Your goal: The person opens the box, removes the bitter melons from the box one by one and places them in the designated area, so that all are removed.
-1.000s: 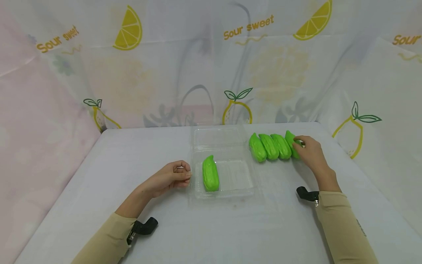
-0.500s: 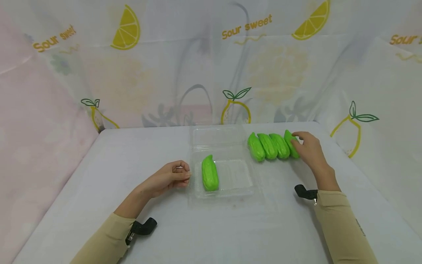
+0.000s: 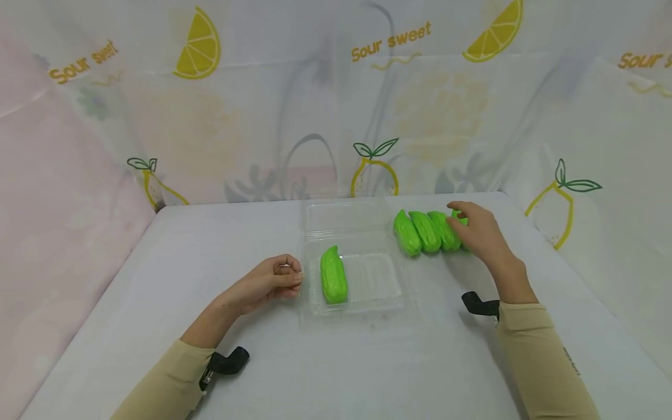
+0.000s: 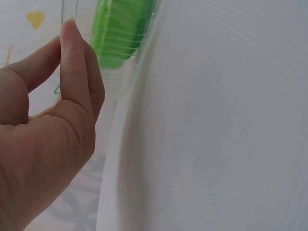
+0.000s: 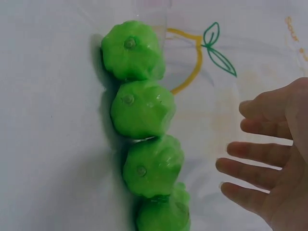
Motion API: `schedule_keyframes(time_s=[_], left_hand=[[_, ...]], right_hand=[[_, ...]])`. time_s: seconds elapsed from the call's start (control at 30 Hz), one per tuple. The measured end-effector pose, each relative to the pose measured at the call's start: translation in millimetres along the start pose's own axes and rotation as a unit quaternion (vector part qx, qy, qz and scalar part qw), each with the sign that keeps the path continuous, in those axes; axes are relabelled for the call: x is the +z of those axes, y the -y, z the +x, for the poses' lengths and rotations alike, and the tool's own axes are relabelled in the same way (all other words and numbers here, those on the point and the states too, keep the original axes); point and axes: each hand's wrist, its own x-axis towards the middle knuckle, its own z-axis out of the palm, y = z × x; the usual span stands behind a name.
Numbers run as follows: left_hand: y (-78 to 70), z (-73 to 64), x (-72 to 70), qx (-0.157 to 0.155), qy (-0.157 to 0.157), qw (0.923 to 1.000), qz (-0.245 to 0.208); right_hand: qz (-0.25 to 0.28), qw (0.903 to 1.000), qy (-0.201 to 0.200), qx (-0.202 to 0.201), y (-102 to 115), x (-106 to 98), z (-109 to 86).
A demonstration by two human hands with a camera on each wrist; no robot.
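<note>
A clear plastic clamshell box (image 3: 375, 280) lies with its lid (image 3: 343, 217) folded back, away from me. One green ribbed gourd (image 3: 333, 275) stands lengthwise along the box's left side. My left hand (image 3: 270, 284) pinches the box's left rim between thumb and fingers; the left wrist view shows the clear rim (image 4: 69, 9) at the fingertips. To the right of the box, several more green gourds (image 3: 406, 234) lie side by side in a row. Over the right end of that row hovers my right hand (image 3: 483, 233), holding nothing. In the right wrist view its fingers (image 5: 250, 173) are spread, apart from the gourds (image 5: 132, 50).
White cloth covers the table (image 3: 336, 373). Behind it hangs a curtain (image 3: 294, 116) printed with lemons and lettering. Each wrist carries a small black camera (image 3: 231, 360), and the right-hand camera (image 3: 479, 303) sits low over the cloth.
My right hand has moved left and slightly away from me over the row, from the rightmost gourd. My left hand keeps its grip on the rim. The gourds have not moved.
</note>
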Motion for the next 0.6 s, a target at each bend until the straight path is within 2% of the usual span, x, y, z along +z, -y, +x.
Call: schedule_keyframes(time_s=[0.23, 0.6], left_hand=[[0.4, -0.5, -0.3, 0.008, -0.004, 0.9999, 0.009], [-0.4, -1.5, -1.8, 0.015, -0.008, 0.9998, 0.012]], right_hand=[[0.005, 0.9992, 0.026, -0.031, 23.3, 2.5, -1.8], [0.004, 0.991, 0.041, -0.128, 50.4, 30.9, -1.7]])
